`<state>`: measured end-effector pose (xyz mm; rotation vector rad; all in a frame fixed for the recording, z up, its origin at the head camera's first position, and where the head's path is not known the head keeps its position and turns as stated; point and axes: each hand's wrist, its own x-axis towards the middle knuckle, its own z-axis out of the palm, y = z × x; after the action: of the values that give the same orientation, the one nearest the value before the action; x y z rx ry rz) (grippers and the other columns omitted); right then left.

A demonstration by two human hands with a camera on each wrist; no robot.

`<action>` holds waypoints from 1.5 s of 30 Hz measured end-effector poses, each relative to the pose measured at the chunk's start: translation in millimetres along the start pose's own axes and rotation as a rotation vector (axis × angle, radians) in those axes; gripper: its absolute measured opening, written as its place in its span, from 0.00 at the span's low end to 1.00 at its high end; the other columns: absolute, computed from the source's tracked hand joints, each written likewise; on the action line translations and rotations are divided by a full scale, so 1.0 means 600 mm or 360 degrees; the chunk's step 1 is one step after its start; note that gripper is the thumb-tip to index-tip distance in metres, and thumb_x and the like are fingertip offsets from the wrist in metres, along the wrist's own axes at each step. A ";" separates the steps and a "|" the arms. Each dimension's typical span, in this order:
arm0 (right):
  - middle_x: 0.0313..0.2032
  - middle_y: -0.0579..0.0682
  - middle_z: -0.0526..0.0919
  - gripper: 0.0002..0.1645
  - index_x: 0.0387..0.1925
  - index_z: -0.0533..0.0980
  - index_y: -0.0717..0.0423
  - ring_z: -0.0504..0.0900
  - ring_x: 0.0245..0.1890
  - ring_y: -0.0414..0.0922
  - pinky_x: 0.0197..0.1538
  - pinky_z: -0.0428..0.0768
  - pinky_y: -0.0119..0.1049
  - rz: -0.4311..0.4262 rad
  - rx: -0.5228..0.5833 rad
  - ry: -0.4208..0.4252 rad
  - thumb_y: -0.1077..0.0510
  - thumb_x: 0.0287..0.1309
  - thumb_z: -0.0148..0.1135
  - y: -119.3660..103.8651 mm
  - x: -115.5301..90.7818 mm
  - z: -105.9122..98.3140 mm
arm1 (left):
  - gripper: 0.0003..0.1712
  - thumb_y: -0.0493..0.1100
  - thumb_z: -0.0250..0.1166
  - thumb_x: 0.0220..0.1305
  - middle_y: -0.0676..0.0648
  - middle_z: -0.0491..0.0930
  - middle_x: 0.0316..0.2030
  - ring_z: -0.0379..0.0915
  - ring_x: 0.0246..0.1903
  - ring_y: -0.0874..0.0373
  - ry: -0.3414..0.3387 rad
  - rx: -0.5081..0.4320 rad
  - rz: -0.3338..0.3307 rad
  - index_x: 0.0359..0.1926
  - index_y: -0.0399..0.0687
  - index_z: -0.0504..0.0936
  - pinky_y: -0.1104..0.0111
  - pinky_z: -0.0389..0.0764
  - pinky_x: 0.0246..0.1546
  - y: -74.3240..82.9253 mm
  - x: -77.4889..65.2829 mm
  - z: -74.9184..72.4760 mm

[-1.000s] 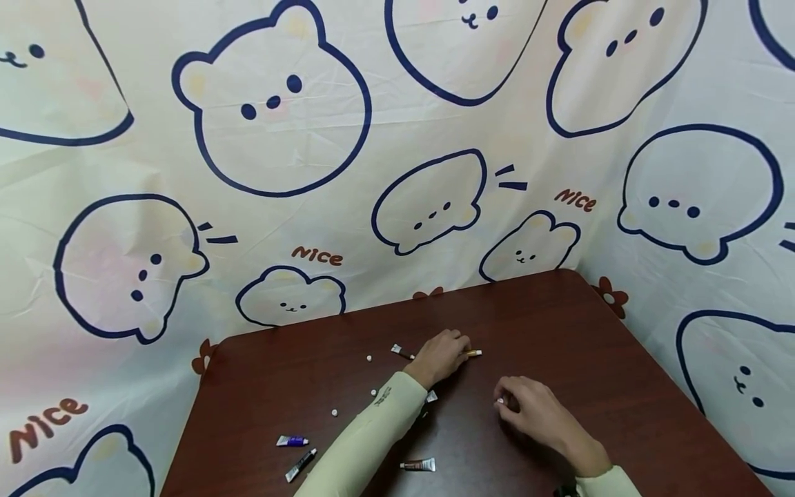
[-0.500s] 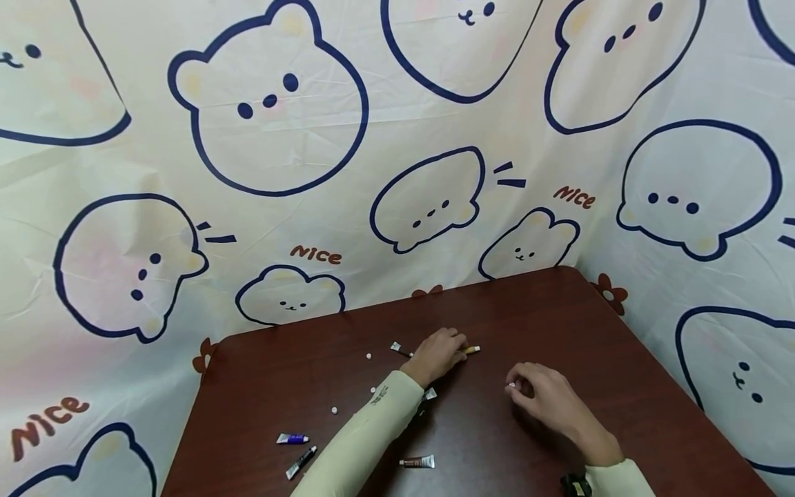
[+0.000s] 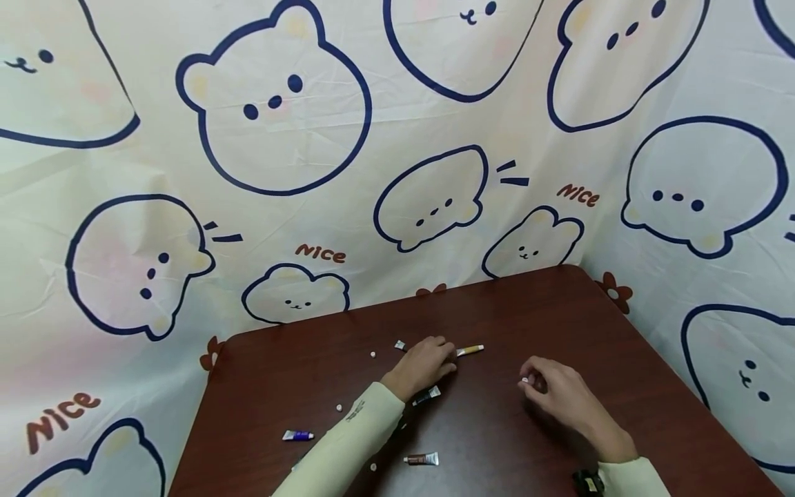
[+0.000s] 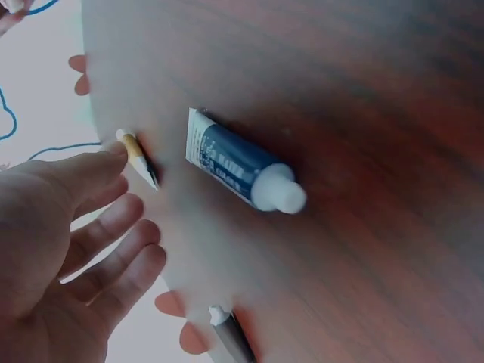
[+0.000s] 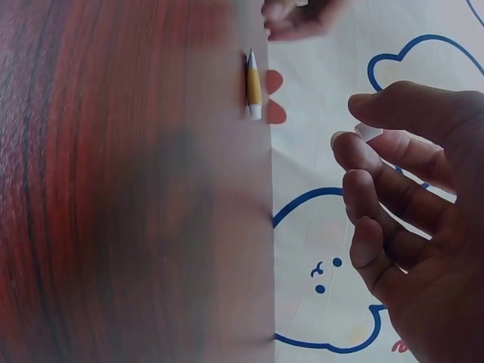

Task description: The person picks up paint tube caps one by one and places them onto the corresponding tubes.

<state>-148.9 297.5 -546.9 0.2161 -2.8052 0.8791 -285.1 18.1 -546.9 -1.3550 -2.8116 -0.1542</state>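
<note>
My left hand (image 3: 424,366) is over the far middle of the table, its fingers loosely bent with nothing between them. Just past its fingertips lies a yellow paint tube (image 3: 470,350), which shows in the left wrist view beyond the thumb. A dark blue paint tube (image 4: 234,162) with a white tip lies close to that hand. Partly behind the hand is another small tube (image 3: 400,345), mostly hidden. My right hand (image 3: 568,397), raised over the right of the table, pinches a small white cap (image 5: 368,131) between thumb and finger.
A purple tube (image 3: 298,435) lies at the left and a brown tube (image 3: 421,459) near the front. Loose white caps (image 3: 339,408) are scattered about. My left sleeve (image 3: 348,442) covers part of the table. A printed cloth (image 3: 422,124) hangs behind it.
My left hand has drawn back to the left from the yellow tube, leaving more of it in view. The right hand has shifted right and slightly farther away with the cap.
</note>
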 end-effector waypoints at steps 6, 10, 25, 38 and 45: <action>0.32 0.34 0.79 0.12 0.38 0.81 0.43 0.74 0.32 0.27 0.35 0.77 0.31 -0.0009 -0.0021 0.0006 0.62 0.65 0.76 0.005 -0.002 -0.004 | 0.14 0.52 0.68 0.79 0.50 0.85 0.50 0.82 0.47 0.58 -0.0041 -0.0002 -0.0028 0.58 0.52 0.85 0.67 0.85 0.49 -0.008 -0.035 -0.007; 0.32 0.34 0.79 0.12 0.37 0.82 0.43 0.74 0.32 0.27 0.35 0.78 0.31 -0.0050 -0.0031 0.0043 0.63 0.65 0.77 0.006 -0.002 -0.006 | 0.14 0.50 0.69 0.79 0.49 0.85 0.49 0.83 0.47 0.57 -0.0015 -0.0023 -0.0050 0.57 0.50 0.85 0.65 0.86 0.50 -0.024 -0.053 -0.013; 0.34 0.31 0.78 0.12 0.38 0.84 0.41 0.75 0.33 0.27 0.36 0.80 0.31 -0.0182 -0.0062 0.0206 0.62 0.64 0.78 0.017 -0.006 -0.004 | 0.13 0.43 0.72 0.76 0.46 0.85 0.52 0.83 0.51 0.52 0.0066 -0.0060 -0.0232 0.57 0.48 0.86 0.59 0.87 0.54 -0.092 -0.084 -0.012; 0.35 0.35 0.84 0.06 0.47 0.86 0.50 0.78 0.33 0.29 0.36 0.80 0.33 0.0005 -0.0031 0.0064 0.57 0.71 0.73 0.023 0.000 -0.020 | 0.11 0.40 0.72 0.75 0.46 0.83 0.52 0.84 0.51 0.51 0.0104 -0.0023 -0.0239 0.56 0.50 0.87 0.60 0.88 0.51 -0.107 -0.061 -0.004; 0.32 0.34 0.82 0.06 0.42 0.84 0.45 0.76 0.31 0.28 0.35 0.79 0.31 -0.0011 -0.0028 0.0098 0.57 0.69 0.76 0.027 0.003 -0.022 | 0.09 0.40 0.71 0.76 0.46 0.83 0.52 0.84 0.51 0.51 0.0062 0.0036 -0.0244 0.54 0.49 0.87 0.61 0.88 0.51 -0.107 -0.052 0.001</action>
<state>-151.8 318.4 -544.9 0.1930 -2.7528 0.8443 -315.8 -46.0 -554.6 -1.1189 -2.8740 -0.1483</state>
